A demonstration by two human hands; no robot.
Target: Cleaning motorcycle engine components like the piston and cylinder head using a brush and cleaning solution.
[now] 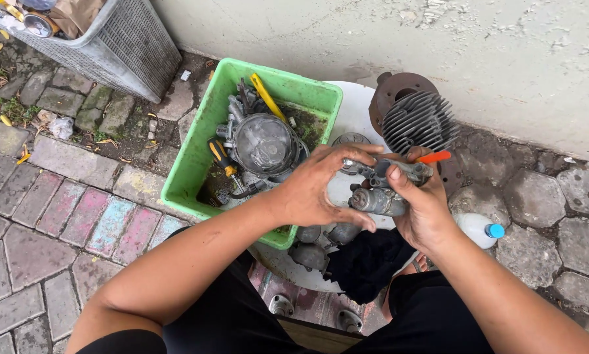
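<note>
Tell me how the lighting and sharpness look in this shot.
Head view: soft, even daylight, no hard shadows; mild glare on the round metal part in the green bin; left hand and right hand sharp; slight wide-angle bending at the edges.

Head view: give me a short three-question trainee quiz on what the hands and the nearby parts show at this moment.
1. True or false: both hands grip the small grey metal assembly over the white round tray.
2. Which thing lies inside the green plastic tub?
A. the finned engine cylinder
B. the yellow-and-black screwdriver
C. the white bottle with a blue cap
3. What colour is the cloth below the hands?

Key
1. True: the left hand and the right hand both close on it.
2. B
3. Black
</note>
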